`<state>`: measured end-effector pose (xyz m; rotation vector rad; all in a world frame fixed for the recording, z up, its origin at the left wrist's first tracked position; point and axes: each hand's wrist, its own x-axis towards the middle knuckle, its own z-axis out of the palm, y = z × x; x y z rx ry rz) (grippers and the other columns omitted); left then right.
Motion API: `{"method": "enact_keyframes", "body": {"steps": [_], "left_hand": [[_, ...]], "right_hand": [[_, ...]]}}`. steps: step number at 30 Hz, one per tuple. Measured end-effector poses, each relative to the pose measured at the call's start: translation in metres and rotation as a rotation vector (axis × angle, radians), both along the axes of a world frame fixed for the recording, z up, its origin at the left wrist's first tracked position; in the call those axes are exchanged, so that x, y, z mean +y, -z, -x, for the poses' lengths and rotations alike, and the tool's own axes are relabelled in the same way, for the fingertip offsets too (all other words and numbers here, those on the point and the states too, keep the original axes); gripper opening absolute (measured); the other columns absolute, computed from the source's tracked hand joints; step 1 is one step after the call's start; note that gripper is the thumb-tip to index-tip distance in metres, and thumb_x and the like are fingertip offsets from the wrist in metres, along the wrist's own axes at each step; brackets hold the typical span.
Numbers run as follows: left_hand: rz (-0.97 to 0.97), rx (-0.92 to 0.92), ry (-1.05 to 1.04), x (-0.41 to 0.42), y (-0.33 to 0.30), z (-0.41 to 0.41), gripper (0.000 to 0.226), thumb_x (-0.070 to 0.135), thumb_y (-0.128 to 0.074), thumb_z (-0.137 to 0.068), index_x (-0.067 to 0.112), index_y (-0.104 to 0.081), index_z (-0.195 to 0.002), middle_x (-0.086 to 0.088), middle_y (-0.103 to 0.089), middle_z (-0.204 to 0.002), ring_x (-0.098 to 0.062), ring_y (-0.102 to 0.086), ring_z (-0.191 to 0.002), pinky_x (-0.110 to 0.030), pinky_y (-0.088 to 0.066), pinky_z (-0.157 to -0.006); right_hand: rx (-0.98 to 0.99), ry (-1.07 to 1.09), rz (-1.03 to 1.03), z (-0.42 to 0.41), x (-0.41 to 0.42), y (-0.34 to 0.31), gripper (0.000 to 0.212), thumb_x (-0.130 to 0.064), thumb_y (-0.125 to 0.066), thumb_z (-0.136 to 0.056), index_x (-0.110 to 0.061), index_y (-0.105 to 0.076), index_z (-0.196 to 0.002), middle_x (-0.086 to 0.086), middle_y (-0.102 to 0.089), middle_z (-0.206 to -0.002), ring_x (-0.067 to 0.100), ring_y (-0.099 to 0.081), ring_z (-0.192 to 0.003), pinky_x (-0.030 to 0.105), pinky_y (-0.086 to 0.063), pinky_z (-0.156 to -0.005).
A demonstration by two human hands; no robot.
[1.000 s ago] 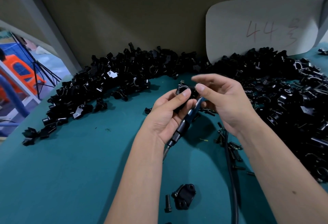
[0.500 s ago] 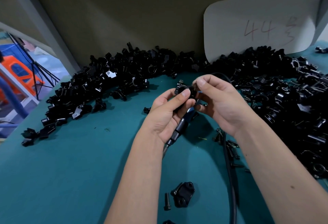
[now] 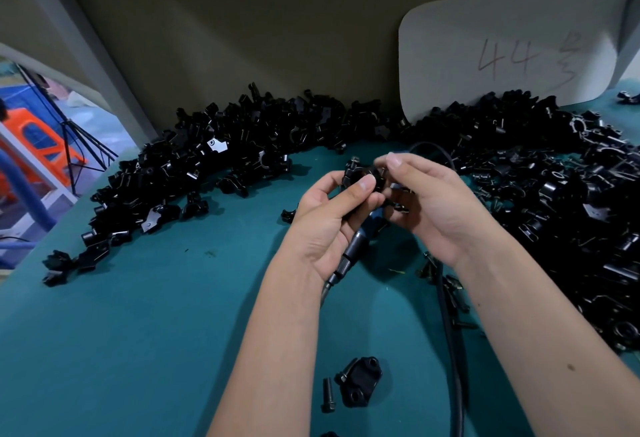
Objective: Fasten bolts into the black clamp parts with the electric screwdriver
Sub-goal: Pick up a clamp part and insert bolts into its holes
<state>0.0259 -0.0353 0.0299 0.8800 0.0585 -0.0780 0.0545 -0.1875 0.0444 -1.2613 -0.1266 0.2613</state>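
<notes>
The single head view looks forward and down, close over the teal table, facing the back wall.

Clamp parts: black, semi-gloss, metal-looking. Desk: matt teal mat. Screwdriver: shiny metal collar. Cable: smooth black.

left hand pinching black clamp, right hand seemingly touching it, green table

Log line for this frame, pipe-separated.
step: bolt into clamp | left hand: holds clamp and screwdriver | right hand: fingertips at clamp | table: loose bolt, spare clamp
</notes>
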Motion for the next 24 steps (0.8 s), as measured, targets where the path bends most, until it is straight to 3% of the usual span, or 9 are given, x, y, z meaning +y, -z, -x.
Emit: {"method": "enact_keyframes", "body": {"steps": [3, 5, 7, 9, 15, 21, 24], "left_hand": [[-0.004, -0.002, -0.01, 0.001, 0.002, -0.001, 0.037, 0.01, -0.083, -0.073, 0.006, -0.063, -0.104, -0.014, -0.077, -0.093, -0.013, -0.074, -0.071, -0.018, -0.059, -0.068], [0.009, -0.002, -0.005, 0.001, 0.002, -0.001, 0.035, 0.01, -0.083, -0.073, 0.006, -0.064, -0.102, -0.015, -0.077, -0.093, -0.013, -0.074, -0.071, -0.018, -0.059, -0.067], [0.026, -0.006, -0.005, 0.0, 0.001, 0.0, 0.034, 0.01, -0.082, -0.073, 0.006, -0.063, -0.102, -0.014, -0.078, -0.089, -0.013, -0.074, -0.071, -0.019, -0.059, -0.066], [0.032, -0.01, -0.008, -0.001, 0.0, 0.001, 0.035, 0.009, -0.081, -0.073, 0.006, -0.062, -0.102, -0.011, -0.078, -0.087, -0.013, -0.074, -0.07, -0.019, -0.059, -0.065], [-0.029, -0.014, -0.03, -0.002, 0.0, 0.002, 0.029, 0.009, -0.081, -0.073, 0.007, -0.063, -0.096, -0.008, -0.076, -0.086, -0.013, -0.073, -0.069, -0.018, -0.059, -0.069], [0.019, 0.004, -0.013, -0.002, -0.002, 0.003, 0.031, 0.009, -0.08, -0.075, 0.008, -0.062, -0.1, -0.008, -0.076, -0.082, -0.011, -0.073, -0.068, -0.019, -0.059, -0.063], [0.026, -0.009, -0.012, -0.001, 0.0, 0.003, 0.031, 0.009, -0.08, -0.076, 0.007, -0.062, -0.102, -0.009, -0.077, -0.084, -0.011, -0.073, -0.068, -0.02, -0.06, -0.064]], "right_hand": [[-0.019, 0.022, -0.029, 0.0, 0.003, 0.0, 0.013, -0.036, -0.078, -0.08, -0.023, -0.08, -0.083, 0.004, -0.07, -0.094, 0.018, -0.061, -0.089, 0.034, -0.053, -0.079], [-0.025, 0.082, -0.015, 0.001, 0.008, 0.001, 0.015, -0.035, -0.081, -0.08, -0.022, -0.075, -0.075, 0.001, -0.066, -0.08, 0.013, -0.06, -0.075, 0.03, -0.051, -0.072], [-0.065, 0.139, 0.014, 0.002, 0.011, 0.002, 0.012, -0.028, -0.08, -0.088, -0.02, -0.074, -0.08, -0.004, -0.064, -0.072, 0.008, -0.059, -0.066, 0.026, -0.049, -0.065], [-0.103, 0.158, 0.028, 0.002, 0.011, 0.001, 0.005, -0.024, -0.078, -0.091, -0.019, -0.078, -0.09, -0.007, -0.069, -0.074, 0.004, -0.062, -0.067, 0.026, -0.049, -0.066], [-0.11, 0.203, 0.066, 0.002, 0.011, 0.0, 0.017, -0.027, -0.082, -0.086, -0.021, -0.073, -0.073, -0.001, -0.071, -0.074, 0.009, -0.064, -0.068, 0.028, -0.047, -0.067], [-0.158, 0.088, 0.066, 0.001, 0.0, 0.003, 0.015, -0.029, -0.069, -0.098, -0.027, -0.083, -0.096, -0.004, -0.078, -0.101, 0.007, -0.067, -0.088, 0.03, -0.05, -0.078], [-0.182, 0.104, 0.071, 0.001, 0.005, 0.005, 0.016, -0.024, -0.069, -0.099, -0.025, -0.084, -0.093, -0.001, -0.079, -0.099, 0.01, -0.068, -0.088, 0.028, -0.049, -0.074]]}}
